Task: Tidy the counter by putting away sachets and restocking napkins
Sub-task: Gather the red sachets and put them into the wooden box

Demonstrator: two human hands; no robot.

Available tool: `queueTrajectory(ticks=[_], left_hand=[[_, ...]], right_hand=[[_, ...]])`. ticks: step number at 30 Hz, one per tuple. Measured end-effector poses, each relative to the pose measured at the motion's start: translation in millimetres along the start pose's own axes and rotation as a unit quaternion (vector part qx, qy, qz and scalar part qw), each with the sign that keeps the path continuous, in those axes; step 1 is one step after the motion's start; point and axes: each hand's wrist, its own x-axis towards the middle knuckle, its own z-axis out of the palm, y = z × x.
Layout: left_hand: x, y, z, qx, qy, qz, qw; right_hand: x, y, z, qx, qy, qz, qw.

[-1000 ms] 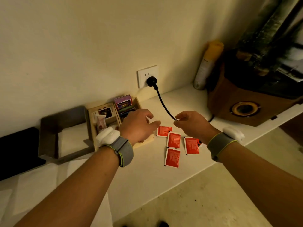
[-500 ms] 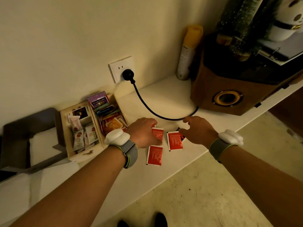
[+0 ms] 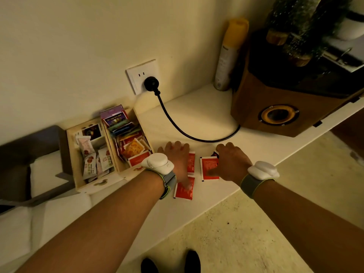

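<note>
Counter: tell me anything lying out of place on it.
Loose red sachets lie scattered on the counter beside the wooden box, not in it. The left hand covers two; the right hand rests on another. Nothing looks spilled or damaged.

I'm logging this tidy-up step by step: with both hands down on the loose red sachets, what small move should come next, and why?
Probably slide them together and pinch them up. The left hand lies flat over two red sachets, the right hand presses another, none lifted off the counter yet. The wooden box with similar sachets stands just left.
</note>
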Motion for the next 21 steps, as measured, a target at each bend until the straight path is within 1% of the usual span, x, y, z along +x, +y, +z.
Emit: queueTrajectory(ticks=[5, 10, 14, 17, 21], left_hand=[[0.6, 2.9, -0.3, -0.016, 0.024, 0.008, 1.0], [-2.4, 4.7, 0.3, -0.101, -0.005, 0.012, 0.995], [-6.5, 6.2, 1.3, -0.139, -0.009, 0.008, 0.99], [-8.5, 6.8, 3.6, -0.172, -0.006, -0.001, 0.985], [-12.0, 10.0, 6.5, -0.174, -0.01, -0.011, 0.985]], right_hand=[[3.9, -5.8, 2.9, 0.049, 0.003, -0.009, 0.999], [5.0, -4.2, 8.4, 0.137, -0.021, -0.01, 0.99], [2.3, -3.6, 15.5, 0.19, -0.033, -0.001, 0.981], [-0.5, -4.5, 18.6, 0.209, -0.034, -0.002, 0.977], [-4.4, -8.8, 21.0, 0.214, -0.024, -0.011, 0.976]])
